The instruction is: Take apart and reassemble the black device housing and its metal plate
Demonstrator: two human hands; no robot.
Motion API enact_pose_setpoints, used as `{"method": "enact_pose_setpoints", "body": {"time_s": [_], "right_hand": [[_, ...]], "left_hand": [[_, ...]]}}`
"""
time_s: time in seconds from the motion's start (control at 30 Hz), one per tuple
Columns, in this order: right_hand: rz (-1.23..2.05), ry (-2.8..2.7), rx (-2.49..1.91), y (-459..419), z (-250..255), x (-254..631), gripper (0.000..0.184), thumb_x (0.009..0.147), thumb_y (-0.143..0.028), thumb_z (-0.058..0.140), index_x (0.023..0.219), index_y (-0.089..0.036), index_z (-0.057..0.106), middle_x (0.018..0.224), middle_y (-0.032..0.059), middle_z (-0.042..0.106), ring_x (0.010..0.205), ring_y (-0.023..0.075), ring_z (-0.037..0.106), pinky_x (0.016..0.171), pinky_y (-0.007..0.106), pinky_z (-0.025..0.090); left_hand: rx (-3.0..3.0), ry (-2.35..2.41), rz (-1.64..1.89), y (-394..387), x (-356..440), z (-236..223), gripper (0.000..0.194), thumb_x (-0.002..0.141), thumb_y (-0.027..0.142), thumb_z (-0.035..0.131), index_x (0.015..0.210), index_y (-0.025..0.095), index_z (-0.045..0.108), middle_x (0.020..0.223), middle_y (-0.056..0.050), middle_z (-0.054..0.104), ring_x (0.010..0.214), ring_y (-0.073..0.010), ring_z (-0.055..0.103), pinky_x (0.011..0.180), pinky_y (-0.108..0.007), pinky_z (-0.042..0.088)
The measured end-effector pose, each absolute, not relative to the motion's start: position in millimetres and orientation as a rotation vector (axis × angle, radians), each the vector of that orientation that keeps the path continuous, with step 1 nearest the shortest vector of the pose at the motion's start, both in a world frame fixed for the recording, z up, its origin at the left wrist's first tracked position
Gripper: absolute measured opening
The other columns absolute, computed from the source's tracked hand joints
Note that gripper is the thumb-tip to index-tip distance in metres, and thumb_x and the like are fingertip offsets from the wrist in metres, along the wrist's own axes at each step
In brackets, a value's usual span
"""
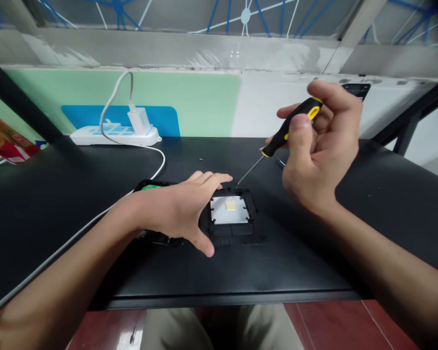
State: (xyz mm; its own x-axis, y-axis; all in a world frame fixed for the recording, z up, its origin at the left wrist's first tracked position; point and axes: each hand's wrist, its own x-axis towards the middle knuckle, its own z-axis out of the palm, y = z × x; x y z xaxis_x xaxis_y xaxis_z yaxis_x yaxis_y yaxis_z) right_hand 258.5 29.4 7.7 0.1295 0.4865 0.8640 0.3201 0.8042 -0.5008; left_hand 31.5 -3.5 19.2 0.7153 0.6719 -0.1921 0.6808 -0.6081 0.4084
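My right hand [323, 141] grips a screwdriver [294, 124] with a black and yellow handle. Its thin shaft slants down to the left, and the tip is at the far edge of an opened black plastic casing [231, 229]. Inside the casing lies a silvery-white plate [221, 214] with a small pale yellow square pad [230, 206] on it. My left hand [175, 206] spreads thumb and fingers at the casing's left side; whether it presses on it I cannot tell. Partly under that hand is another black part [155, 238] with a strip of green circuit board [150, 186].
A white power strip [115, 138] with a plugged-in charger [139, 121] stands at the back left, its white cable [160, 167] running across the black table [295, 262]. A tiny screw-like piece [201, 159] lies behind the casing. A red package [12, 143] is far left, a phone [356, 90] back right.
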Motion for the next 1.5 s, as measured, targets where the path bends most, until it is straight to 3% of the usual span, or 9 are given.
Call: {"method": "enact_pose_setpoints", "body": {"time_s": [0.13, 0.23, 0.3, 0.57, 0.77, 1.03, 1.27, 1.5], "right_hand": [[0.298, -1.378, -0.732, 28.1, 13.6, 258.9, 0.018, 0.097, -0.034, 0.057, 0.115, -0.033, 0.058, 0.102, 0.0036, 0.069, 0.085, 0.0198, 0.072, 0.068, 0.036, 0.064], [0.415, -1.337, -0.736, 31.0, 13.9, 258.4, 0.014, 0.095, -0.023, 0.055, 0.106, -0.030, 0.058, 0.094, 0.0007, 0.070, 0.057, 0.0128, 0.064, 0.054, 0.032, 0.061], [0.485, -1.314, -0.737, 34.6, 11.0, 258.7, 0.015, 0.093, -0.019, 0.052, 0.104, -0.028, 0.057, 0.091, -0.0009, 0.071, 0.049, 0.0110, 0.062, 0.046, 0.030, 0.058], [0.587, -1.422, -0.794, 48.2, -4.6, 268.1, 0.013, 0.094, -0.032, 0.052, 0.106, -0.033, 0.057, 0.094, -0.0019, 0.074, 0.054, 0.0126, 0.065, 0.047, 0.029, 0.059], [0.681, -1.243, -0.851, 43.0, 3.8, 261.9, 0.012, 0.089, -0.023, 0.052, 0.098, -0.028, 0.057, 0.082, -0.0034, 0.072, 0.046, 0.0107, 0.060, 0.039, 0.025, 0.055], [0.672, -1.364, -0.827, 50.2, -3.3, 268.4, 0.011, 0.093, -0.028, 0.052, 0.103, -0.030, 0.057, 0.089, -0.0025, 0.073, 0.051, 0.0120, 0.064, 0.044, 0.028, 0.057], [0.760, -1.203, -0.978, 41.5, 8.6, 257.4, 0.017, 0.087, -0.013, 0.047, 0.096, -0.024, 0.056, 0.079, -0.0034, 0.070, 0.045, 0.0109, 0.060, 0.039, 0.028, 0.056], [0.766, -1.195, -1.041, 37.3, 14.2, 258.1, 0.017, 0.087, -0.013, 0.047, 0.093, -0.025, 0.057, 0.079, -0.0023, 0.071, 0.047, 0.0111, 0.061, 0.042, 0.028, 0.058]], "left_hand": [[2.452, 1.035, -0.004, -2.3, 31.6, 21.8, 0.121, 0.065, 0.047, 0.088, 0.158, 0.023, 0.014, 0.164, -0.015, 0.025, 0.153, -0.0395, 0.021, 0.117, -0.050, 0.035], [2.452, 1.044, -0.001, -1.9, 32.0, 22.4, 0.122, 0.064, 0.046, 0.089, 0.157, 0.022, 0.014, 0.164, -0.016, 0.025, 0.152, -0.0389, 0.021, 0.117, -0.049, 0.035], [2.449, 1.043, 0.007, -1.9, 32.1, 22.4, 0.121, 0.064, 0.046, 0.088, 0.157, 0.023, 0.015, 0.163, -0.016, 0.027, 0.152, -0.0392, 0.023, 0.116, -0.049, 0.035], [2.448, 1.053, -0.005, -1.7, 31.3, 22.3, 0.119, 0.064, 0.049, 0.086, 0.157, 0.025, 0.016, 0.162, -0.015, 0.029, 0.152, -0.0400, 0.023, 0.115, -0.050, 0.036], [2.459, 1.054, -0.005, -0.4, 31.0, 20.4, 0.120, 0.064, 0.049, 0.087, 0.158, 0.021, 0.018, 0.163, -0.015, 0.029, 0.153, -0.0372, 0.020, 0.117, -0.046, 0.033], [2.454, 1.051, -0.012, -1.8, 31.6, 23.2, 0.118, 0.064, 0.048, 0.087, 0.157, 0.020, 0.019, 0.163, -0.015, 0.028, 0.152, -0.0367, 0.021, 0.117, -0.046, 0.033], [2.461, 1.051, -0.005, -2.0, 33.4, 23.7, 0.118, 0.063, 0.045, 0.088, 0.156, 0.019, 0.021, 0.162, -0.015, 0.031, 0.150, -0.0364, 0.025, 0.115, -0.043, 0.034], [2.465, 1.058, -0.007, -2.5, 34.3, 23.8, 0.117, 0.063, 0.044, 0.089, 0.156, 0.020, 0.022, 0.162, -0.014, 0.031, 0.151, -0.0361, 0.024, 0.115, -0.042, 0.034]]}}
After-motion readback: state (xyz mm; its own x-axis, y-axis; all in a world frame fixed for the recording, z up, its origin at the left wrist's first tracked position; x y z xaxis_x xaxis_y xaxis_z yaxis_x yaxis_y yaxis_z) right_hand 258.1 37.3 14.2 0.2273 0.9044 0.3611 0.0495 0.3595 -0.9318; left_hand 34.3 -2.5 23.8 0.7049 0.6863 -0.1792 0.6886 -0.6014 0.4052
